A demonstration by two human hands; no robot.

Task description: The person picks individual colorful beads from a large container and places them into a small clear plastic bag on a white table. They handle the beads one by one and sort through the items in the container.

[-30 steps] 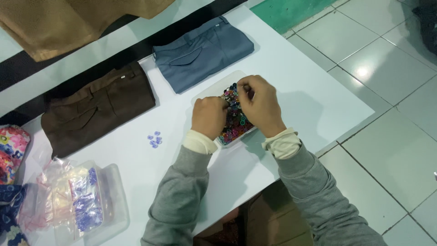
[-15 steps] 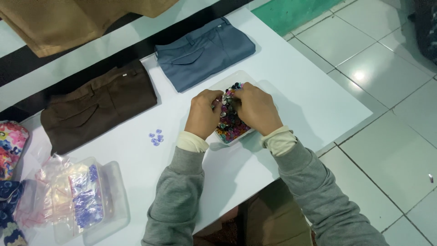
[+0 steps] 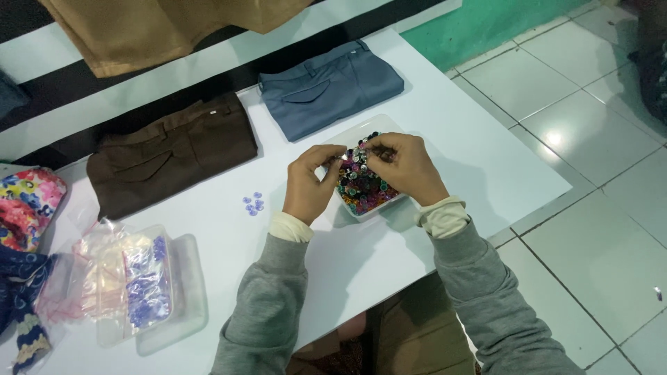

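Two hands sorting through a tray of small mixed-colour buttons on a white tabletop (image 3: 431,132).

Far left of the tray (image 3: 381,205) lie patterned fabric (image 3: 28,205) and a clear box of bagged blue buttons (image 3: 135,288); nearer it, a folded brown pair of trousers (image 3: 170,153) and a few loose blue buttons (image 3: 253,203). The left hand (image 3: 309,184) rests curled at the tray's left rim, fingertips pinched near the buttons in the tray (image 3: 361,182) (whether it holds one cannot be told). The right hand (image 3: 406,167) covers the tray's right side, fingers closed on something tiny. Folded grey-blue trousers (image 3: 333,87) lie just behind the tray. The buttons look light, hard and slippery, likely best nipped by the rim between thumb and forefinger.
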